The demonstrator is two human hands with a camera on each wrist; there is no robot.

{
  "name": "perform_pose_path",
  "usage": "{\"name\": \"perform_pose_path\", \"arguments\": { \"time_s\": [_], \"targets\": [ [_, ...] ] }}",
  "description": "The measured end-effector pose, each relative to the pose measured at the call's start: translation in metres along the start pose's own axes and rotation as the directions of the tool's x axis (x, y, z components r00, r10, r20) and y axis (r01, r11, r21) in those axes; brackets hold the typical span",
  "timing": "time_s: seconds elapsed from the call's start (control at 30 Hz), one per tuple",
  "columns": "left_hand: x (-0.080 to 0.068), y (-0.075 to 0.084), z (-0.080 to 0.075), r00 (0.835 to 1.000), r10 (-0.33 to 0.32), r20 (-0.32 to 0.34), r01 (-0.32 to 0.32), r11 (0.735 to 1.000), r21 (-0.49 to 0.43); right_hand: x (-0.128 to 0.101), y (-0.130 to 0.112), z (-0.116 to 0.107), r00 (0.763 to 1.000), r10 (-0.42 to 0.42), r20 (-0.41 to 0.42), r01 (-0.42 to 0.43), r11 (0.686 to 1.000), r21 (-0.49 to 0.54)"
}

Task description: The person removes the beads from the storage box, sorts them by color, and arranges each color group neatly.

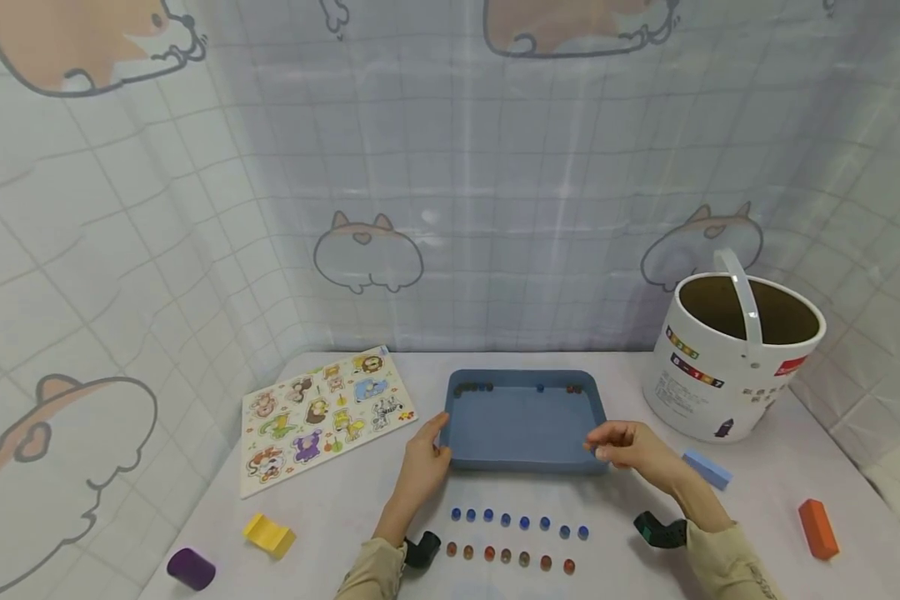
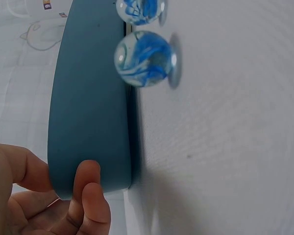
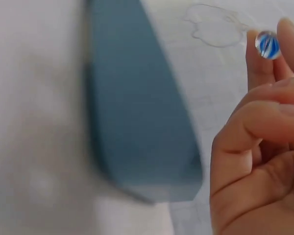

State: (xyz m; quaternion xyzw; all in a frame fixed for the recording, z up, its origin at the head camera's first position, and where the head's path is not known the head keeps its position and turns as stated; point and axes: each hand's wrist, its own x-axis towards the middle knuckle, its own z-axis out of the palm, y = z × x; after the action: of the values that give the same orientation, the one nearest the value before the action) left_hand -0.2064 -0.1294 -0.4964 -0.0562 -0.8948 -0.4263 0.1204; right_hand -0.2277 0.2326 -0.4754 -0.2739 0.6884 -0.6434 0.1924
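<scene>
A blue-grey tray [image 1: 525,425] sits in the middle of the table, with several small marbles [image 1: 472,387] along its far inner wall. My left hand [image 1: 424,458] grips the tray's near left corner, thumb and fingers around its wall [image 2: 93,98]. Between thumb and forefinger, my right hand [image 1: 633,450] pinches a clear marble with blue swirls [image 3: 268,45], by the tray's near right corner. In front of the tray lie a row of blue marbles [image 1: 524,523] and, nearer me, a row of reddish and brown marbles [image 1: 506,556].
A white bucket with a handle [image 1: 705,383] stands at the back right. A blue block [image 1: 707,469] and an orange block [image 1: 818,529] lie right. Leftward are an animal puzzle board [image 1: 322,417], a yellow block [image 1: 269,536] and a purple cylinder [image 1: 191,569].
</scene>
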Motion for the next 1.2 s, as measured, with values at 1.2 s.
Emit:
{"name": "perform_pose_path", "arguments": {
  "time_s": [1.2],
  "targets": [
    [-0.001,0.0,0.001,1.0,-0.016,0.014,0.016,1.0,-0.008,-0.037,0.001,0.023,0.994,0.074,0.085,-0.053,0.972,-0.23]
  ]
}}
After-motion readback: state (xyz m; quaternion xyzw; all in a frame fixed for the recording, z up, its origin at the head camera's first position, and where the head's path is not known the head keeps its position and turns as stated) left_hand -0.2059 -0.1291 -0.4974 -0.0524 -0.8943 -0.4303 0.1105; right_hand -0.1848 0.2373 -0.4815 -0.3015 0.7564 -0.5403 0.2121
